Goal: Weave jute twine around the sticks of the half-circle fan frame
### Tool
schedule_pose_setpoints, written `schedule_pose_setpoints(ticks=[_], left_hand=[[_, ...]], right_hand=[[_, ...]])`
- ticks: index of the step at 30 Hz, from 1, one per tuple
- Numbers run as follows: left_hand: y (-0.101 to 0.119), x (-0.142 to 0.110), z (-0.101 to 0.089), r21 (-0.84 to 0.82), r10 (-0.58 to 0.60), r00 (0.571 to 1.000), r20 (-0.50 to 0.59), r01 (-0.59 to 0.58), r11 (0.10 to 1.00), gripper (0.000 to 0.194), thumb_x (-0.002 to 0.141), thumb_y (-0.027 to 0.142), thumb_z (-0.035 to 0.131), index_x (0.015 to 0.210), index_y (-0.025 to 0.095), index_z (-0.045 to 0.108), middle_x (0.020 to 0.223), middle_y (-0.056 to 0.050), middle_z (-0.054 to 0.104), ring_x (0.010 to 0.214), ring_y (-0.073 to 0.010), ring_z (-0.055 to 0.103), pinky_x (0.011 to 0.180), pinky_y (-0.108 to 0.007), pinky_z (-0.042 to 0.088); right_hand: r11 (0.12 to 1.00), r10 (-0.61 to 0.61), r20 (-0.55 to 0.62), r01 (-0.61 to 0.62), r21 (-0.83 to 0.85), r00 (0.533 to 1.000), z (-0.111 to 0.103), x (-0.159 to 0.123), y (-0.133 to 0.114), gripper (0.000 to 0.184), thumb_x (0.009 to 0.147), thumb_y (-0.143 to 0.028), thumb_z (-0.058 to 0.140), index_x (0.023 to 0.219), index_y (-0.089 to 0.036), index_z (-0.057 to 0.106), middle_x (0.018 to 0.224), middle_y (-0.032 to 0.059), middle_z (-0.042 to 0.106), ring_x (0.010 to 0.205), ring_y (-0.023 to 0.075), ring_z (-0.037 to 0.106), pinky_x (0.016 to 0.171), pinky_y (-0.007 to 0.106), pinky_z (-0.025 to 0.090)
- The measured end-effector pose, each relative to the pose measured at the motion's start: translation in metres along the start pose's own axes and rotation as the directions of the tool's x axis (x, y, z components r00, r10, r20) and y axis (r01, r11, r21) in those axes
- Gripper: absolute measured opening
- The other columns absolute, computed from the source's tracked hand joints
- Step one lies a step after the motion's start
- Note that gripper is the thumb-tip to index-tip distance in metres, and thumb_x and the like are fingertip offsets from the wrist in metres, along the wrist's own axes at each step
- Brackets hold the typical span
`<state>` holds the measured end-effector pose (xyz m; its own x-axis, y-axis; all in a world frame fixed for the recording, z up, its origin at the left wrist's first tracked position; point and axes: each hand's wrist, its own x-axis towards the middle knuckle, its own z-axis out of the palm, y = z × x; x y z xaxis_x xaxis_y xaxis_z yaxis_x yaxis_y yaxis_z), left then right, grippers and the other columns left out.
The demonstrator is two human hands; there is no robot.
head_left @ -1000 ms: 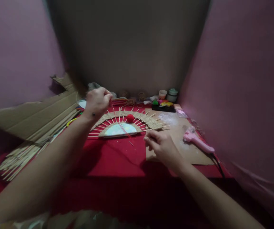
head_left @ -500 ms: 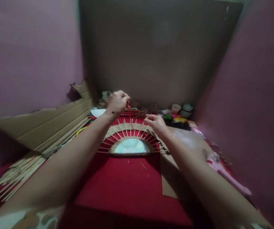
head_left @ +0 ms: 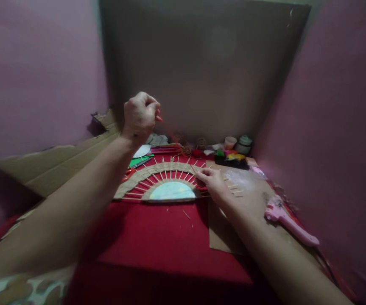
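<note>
My left hand (head_left: 141, 113) is raised above the back of the table, its fingers closed on red yarn (head_left: 171, 134) that stretches down to the right. Lower and to the right, my right hand (head_left: 213, 181) pinches a red strand of this yarn between thumb and fingertips, over the right part of a half-round woven piece (head_left: 157, 169). Thin sticks fan out from the piece's pale blue half-disc (head_left: 172, 191), crossed by a band of tan woven cord. My right hand and forearm hide part of its right side.
A pink glue gun (head_left: 289, 222) lies on cardboard (head_left: 221, 233) at the right. Scissors (head_left: 141, 162) and green sheet material sit at the back left. Behind are yarn balls (head_left: 197, 153), a cup (head_left: 230, 142), a lidded jar (head_left: 244, 145) and a black tray (head_left: 229, 161). Cardboard (head_left: 58, 165) leans left.
My left hand has risen and moved left, drawing the red yarn out longer. My right hand has shifted slightly right and down. The camera view has moved a little.
</note>
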<state>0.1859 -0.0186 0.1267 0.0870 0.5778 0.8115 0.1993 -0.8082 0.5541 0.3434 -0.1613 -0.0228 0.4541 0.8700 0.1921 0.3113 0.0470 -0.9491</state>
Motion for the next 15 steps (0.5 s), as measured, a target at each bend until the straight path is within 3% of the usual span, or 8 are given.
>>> schedule_pose_setpoints(ticks=[5,9,12,15], left_hand=[[0.014,-0.018,-0.015,-0.088,0.103,0.993,-0.061,-0.108,0.990,0.005,0.079,0.012,0.057,0.075,0.014,0.059,0.057,0.002,0.058,0.049,-0.0058,0.054,0.051,-0.019,0.039],[0.034,-0.050,-0.039,-0.031,0.159,0.984,-0.083,-0.162,0.986,0.005,0.082,0.016,0.057,0.080,0.015,0.061,0.062,0.002,0.060,0.046,-0.0045,0.046,0.049,-0.019,0.036],[0.042,-0.074,-0.056,0.074,0.190,0.974,-0.123,-0.182,0.981,0.005,0.082,0.014,0.057,0.080,0.016,0.062,0.065,0.002,0.058,0.054,-0.0057,0.048,0.054,-0.020,0.037],[0.039,-0.093,-0.068,0.073,0.153,0.973,-0.175,-0.142,0.987,0.003,0.080,0.016,0.058,0.080,0.016,0.061,0.066,0.003,0.055,0.057,-0.0066,0.048,0.055,-0.020,0.037]], right_hand=[[0.997,-0.066,-0.093,0.070,0.037,0.993,-0.005,0.004,0.006,0.028,0.070,-0.042,0.060,0.058,-0.019,0.051,0.052,-0.0041,0.047,0.050,0.0110,0.046,0.048,0.024,0.035],[0.993,-0.095,-0.146,0.103,0.051,0.985,-0.007,0.018,0.008,0.020,0.070,-0.038,0.059,0.062,-0.019,0.055,0.060,-0.0015,0.054,0.058,0.0138,0.052,0.053,0.026,0.041],[0.989,-0.128,-0.164,0.138,0.052,0.978,-0.004,0.029,0.006,0.016,0.069,-0.032,0.058,0.062,-0.018,0.057,0.083,0.0049,0.062,0.070,0.0156,0.056,0.059,0.028,0.045],[0.983,-0.173,-0.146,0.181,0.045,0.974,0.001,0.036,0.001,0.016,0.070,-0.029,0.058,0.059,-0.017,0.056,0.110,0.0103,0.059,0.087,0.0189,0.058,0.065,0.030,0.047]])
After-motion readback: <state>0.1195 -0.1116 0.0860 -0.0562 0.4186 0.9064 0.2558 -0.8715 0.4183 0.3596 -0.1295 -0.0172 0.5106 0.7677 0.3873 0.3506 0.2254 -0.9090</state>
